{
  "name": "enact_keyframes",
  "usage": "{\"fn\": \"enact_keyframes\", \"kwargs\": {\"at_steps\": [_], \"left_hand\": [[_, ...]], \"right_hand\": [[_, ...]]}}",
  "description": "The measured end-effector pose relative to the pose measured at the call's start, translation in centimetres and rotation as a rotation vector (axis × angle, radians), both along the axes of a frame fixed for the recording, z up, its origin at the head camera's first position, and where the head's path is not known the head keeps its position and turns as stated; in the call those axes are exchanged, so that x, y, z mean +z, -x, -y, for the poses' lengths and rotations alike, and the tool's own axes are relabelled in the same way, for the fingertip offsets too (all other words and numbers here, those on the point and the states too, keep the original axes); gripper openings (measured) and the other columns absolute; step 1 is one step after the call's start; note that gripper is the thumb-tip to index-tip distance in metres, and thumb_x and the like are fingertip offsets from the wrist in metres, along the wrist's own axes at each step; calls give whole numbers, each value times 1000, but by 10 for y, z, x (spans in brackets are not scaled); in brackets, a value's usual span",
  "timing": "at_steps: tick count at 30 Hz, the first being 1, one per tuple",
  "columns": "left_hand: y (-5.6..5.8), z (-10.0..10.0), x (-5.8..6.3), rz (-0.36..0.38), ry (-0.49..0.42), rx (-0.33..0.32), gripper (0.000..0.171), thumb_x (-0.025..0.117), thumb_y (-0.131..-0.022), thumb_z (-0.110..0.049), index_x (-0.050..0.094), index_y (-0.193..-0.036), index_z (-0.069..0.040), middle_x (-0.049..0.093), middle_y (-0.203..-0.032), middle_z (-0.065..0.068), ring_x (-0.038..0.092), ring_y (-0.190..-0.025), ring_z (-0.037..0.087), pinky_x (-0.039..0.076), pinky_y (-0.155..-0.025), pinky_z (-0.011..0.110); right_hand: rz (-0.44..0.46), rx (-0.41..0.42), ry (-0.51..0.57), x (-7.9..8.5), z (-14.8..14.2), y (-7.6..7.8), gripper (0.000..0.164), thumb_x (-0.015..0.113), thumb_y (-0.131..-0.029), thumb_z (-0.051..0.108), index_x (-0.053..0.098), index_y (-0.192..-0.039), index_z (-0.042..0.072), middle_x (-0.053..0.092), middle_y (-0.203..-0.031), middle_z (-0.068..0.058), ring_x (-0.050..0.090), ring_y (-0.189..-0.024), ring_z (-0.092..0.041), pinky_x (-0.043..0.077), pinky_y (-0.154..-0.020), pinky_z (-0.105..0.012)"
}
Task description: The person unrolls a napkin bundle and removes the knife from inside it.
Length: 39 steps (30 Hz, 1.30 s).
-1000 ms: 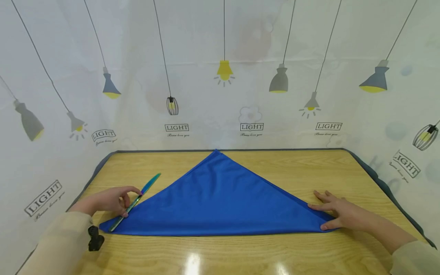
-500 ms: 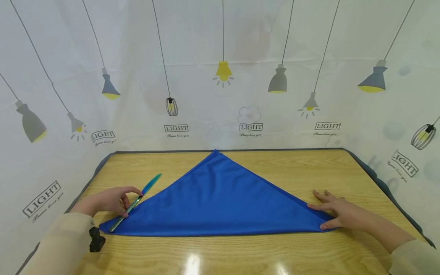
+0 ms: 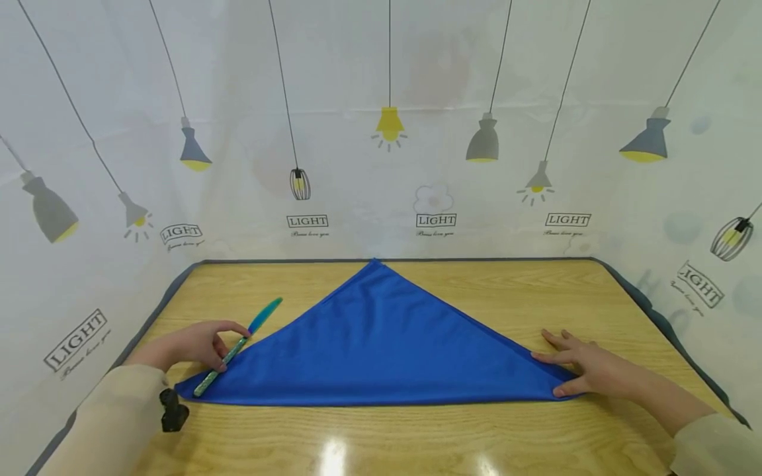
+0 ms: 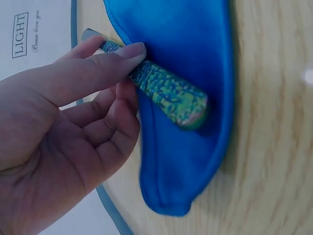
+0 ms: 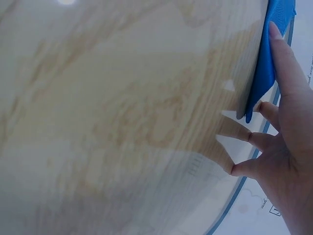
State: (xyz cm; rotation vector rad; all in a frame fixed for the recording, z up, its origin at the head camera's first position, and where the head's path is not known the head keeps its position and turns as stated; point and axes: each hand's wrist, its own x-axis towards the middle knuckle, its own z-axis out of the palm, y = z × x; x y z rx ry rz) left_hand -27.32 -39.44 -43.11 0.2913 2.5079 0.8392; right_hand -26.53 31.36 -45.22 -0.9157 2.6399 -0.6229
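A blue cloth [image 3: 381, 344] lies folded into a triangle, its long edge toward me and its tip at the table's back edge. Over its left corner my left hand [image 3: 205, 345] pinches a table knife [image 3: 229, 355] between thumb and fingers. The knife slants, its iridescent blue-green blade [image 3: 264, 315] pointing away to the right. In the left wrist view its speckled green handle [image 4: 168, 90] overlaps the cloth. My right hand [image 3: 598, 370] rests with spread fingers at the cloth's right corner, thumb on the cloth; the right wrist view shows the thumb [image 5: 288, 56] along its edge.
The wooden table [image 3: 452, 436] runs up to a white curtain [image 3: 333, 132] printed with hanging lamps, which borders it at the back and both sides. A small black device [image 3: 174, 411] sits at my left wrist.
The left hand and the knife have shifted slightly to the right and away from me, with the cloth's left corner moving a little. The right hand stays in place.
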Motion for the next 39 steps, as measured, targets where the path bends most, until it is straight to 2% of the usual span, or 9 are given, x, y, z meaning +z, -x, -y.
{"fn": "enact_keyframes", "kwargs": {"at_steps": [5,8,10,14,20,27,32,36,39], "left_hand": [[1,5,-2,69,-126,47,66,74,-78,10,50,-138,-2,58,-74,7,53,-67,19,48,-62,31],[0,9,-4,107,-220,52,66,69,-82,10,46,-142,-2,59,-75,9,51,-67,19,47,-60,29],[0,9,-4,116,-247,54,65,68,-84,10,46,-143,-3,59,-77,9,51,-67,19,45,-60,28],[-1,7,-3,107,-228,54,62,64,-84,12,49,-142,-4,60,-84,11,52,-71,21,45,-60,30],[-2,1,2,79,-121,46,62,61,-80,17,55,-137,-6,61,-104,16,55,-86,26,47,-65,34],[-1,-3,6,18,-3,-22,58,63,-80,17,59,-133,-6,58,-118,23,58,-101,33,51,-70,37],[-1,-1,5,-6,-17,-17,60,66,-80,15,56,-137,-4,56,-122,28,58,-106,37,54,-74,38],[0,2,5,-40,-74,-26,63,70,-82,8,50,-141,-2,55,-124,32,58,-108,38,54,-75,38],[3,3,10,-72,-117,-38,65,71,-84,2,46,-144,-1,53,-127,34,54,-113,44,54,-76,39]], "right_hand": [[-5,5,-1,-1,1,0,72,72,-79,49,56,-139,13,25,-149,-36,11,-130,-66,14,-86,-84],[-12,5,-6,-1,1,0,71,73,-79,50,57,-138,13,25,-149,-35,12,-130,-66,14,-86,-84],[-16,3,-9,-1,1,0,72,72,-79,50,57,-138,13,26,-149,-35,13,-130,-66,14,-86,-84],[-14,-2,-12,-1,1,1,73,72,-78,52,57,-138,13,26,-149,-35,13,-130,-66,14,-86,-84],[-14,2,-11,-1,1,1,72,72,-79,52,57,-138,14,26,-149,-35,12,-130,-66,15,-86,-84],[-7,-8,-13,-1,0,2,72,72,-78,52,57,-138,15,25,-150,-34,12,-130,-66,13,-86,-84],[-8,0,-16,-2,0,2,73,71,-79,53,57,-139,15,25,-150,-34,12,-130,-66,15,-87,-83],[-11,-1,-22,-2,0,2,73,71,-79,54,57,-139,15,26,-149,-34,12,-130,-66,16,-87,-83],[-8,-5,-25,-2,0,1,72,71,-79,54,57,-138,16,26,-149,-35,12,-131,-66,16,-87,-83]]}}
